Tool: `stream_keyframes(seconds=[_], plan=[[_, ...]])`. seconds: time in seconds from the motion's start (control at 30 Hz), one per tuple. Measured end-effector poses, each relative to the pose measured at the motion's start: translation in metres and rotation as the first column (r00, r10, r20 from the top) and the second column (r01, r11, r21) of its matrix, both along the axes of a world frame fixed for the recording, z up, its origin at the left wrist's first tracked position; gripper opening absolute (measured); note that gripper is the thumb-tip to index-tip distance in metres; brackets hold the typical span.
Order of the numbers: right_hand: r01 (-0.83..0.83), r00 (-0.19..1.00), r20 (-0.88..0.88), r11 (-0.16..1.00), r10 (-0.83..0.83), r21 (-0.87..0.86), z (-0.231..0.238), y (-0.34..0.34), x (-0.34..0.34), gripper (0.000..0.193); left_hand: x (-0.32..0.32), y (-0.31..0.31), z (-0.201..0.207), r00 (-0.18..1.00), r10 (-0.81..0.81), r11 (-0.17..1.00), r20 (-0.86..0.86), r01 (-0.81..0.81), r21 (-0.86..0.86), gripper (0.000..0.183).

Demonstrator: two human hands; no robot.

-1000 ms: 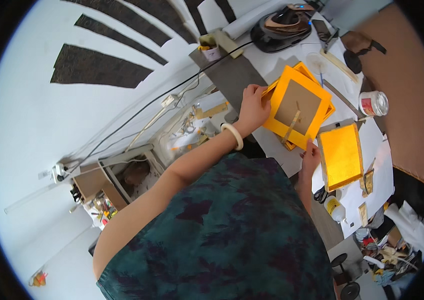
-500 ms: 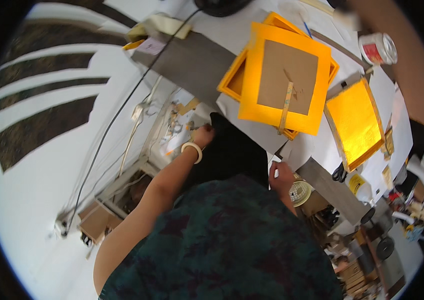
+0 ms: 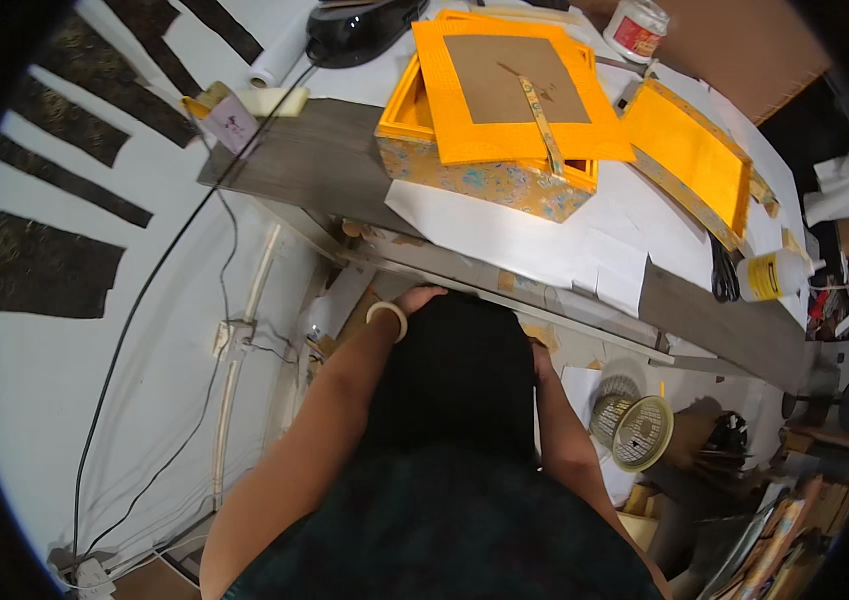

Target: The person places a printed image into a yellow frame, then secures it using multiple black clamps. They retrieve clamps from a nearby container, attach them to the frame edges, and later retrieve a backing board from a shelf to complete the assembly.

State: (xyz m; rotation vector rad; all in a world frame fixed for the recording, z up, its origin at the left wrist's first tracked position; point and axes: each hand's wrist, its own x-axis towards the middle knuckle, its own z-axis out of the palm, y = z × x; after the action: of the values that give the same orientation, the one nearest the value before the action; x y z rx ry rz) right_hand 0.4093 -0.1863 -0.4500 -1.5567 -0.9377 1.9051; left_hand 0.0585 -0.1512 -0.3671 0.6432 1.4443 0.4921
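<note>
Both hands have come off the yellow-bordered panel (image 3: 490, 95) since a second ago and dropped below the desk (image 3: 340, 165), and the view's tilted too. Left hand (image 3: 420, 298) is against the edge of the black fabric (image 3: 455, 370) at the lap, right hand (image 3: 542, 358) at its other side; can't tell if either set of fingers is gripping or just resting. Panel's sitting crooked on the open floral box (image 3: 465, 178), corners past the rim, with a patterned strip (image 3: 542, 125) loose-looking on top. I'd worry about a knee bumping the desk: panel could slide off, strip too.
</note>
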Motion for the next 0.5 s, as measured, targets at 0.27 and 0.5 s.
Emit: stream_keyframes(seconds=[0.27,0.5], plan=[[0.266,0.945,0.073,0.875,-0.32,0.405,0.101,-0.011,0.022,0.015,-0.013,-0.072,0.039,0.936,0.312,0.679,-0.164,-0.099,0.727,0.028],[-0.161,0.883,0.469,0.938,-0.003,0.308,0.194,-0.226,0.096,0.039,-0.037,-0.275,0.152,0.934,-0.081,0.689,-0.349,0.305,0.657,0.042]])
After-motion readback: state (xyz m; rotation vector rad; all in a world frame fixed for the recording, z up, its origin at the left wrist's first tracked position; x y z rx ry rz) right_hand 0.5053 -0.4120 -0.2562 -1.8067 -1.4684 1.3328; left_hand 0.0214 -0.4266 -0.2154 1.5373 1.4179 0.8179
